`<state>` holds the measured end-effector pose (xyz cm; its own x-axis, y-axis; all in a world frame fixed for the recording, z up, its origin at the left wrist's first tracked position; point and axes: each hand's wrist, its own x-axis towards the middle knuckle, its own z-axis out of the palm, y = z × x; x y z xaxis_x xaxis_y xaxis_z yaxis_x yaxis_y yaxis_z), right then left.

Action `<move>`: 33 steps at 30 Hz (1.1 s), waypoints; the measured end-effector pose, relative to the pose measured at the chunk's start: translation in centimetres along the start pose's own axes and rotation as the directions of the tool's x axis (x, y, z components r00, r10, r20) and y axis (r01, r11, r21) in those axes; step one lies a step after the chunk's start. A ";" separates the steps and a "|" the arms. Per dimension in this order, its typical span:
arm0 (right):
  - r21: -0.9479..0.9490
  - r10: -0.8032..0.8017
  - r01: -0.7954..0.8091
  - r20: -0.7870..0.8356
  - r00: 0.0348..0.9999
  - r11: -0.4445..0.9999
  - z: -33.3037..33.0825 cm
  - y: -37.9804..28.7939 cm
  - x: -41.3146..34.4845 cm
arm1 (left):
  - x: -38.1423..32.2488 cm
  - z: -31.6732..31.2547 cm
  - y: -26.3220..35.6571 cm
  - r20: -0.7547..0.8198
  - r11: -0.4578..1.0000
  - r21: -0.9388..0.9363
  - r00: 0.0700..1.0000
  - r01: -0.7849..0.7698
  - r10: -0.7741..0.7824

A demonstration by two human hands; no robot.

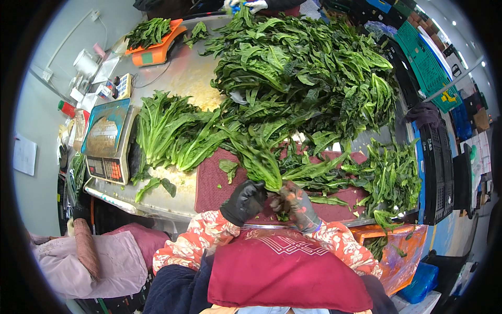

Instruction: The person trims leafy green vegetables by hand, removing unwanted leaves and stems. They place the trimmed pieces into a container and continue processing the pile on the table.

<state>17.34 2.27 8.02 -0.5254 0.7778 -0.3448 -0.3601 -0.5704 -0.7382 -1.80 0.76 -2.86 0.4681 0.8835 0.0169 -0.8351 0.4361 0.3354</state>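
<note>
In front of me a long-leaved green lettuce head (266,167) points away, its pale base towards my body. My left hand (244,201), in a black glove, grips that base from the left. On the other side my right hand (297,202), in a stained grey glove, has its curled fingers at the base too; its fingertips are partly hidden. Beneath both lies a dark red towel (213,184) on a metal table. Loose leaves (321,172) cover its right part. To the left rests a row of lettuce heads (168,133), bases facing me.
A large heap of lettuce (306,70) fills the table's far side. Weighing scales (108,141) stand at left, with an orange scale (149,57) farther back. Leaves pile up at the right edge (396,176). A co-worker's gloved hands (251,6) show opposite; another person's sleeve (86,247) is at left.
</note>
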 end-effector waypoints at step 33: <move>-0.400 -0.134 0.120 -0.008 0.991 0.908 1.1 -0.4 -0.5 | -0.3 8.6 3.0 0.312 0.376 0.814 0.879 -0.443 0.361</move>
<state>16.90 1.82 9.14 -0.4661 0.8494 -0.2475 -0.0813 -0.3197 -0.9440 -1.99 0.32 6.21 0.2005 0.8806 0.4294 -0.2857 -0.3667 0.8854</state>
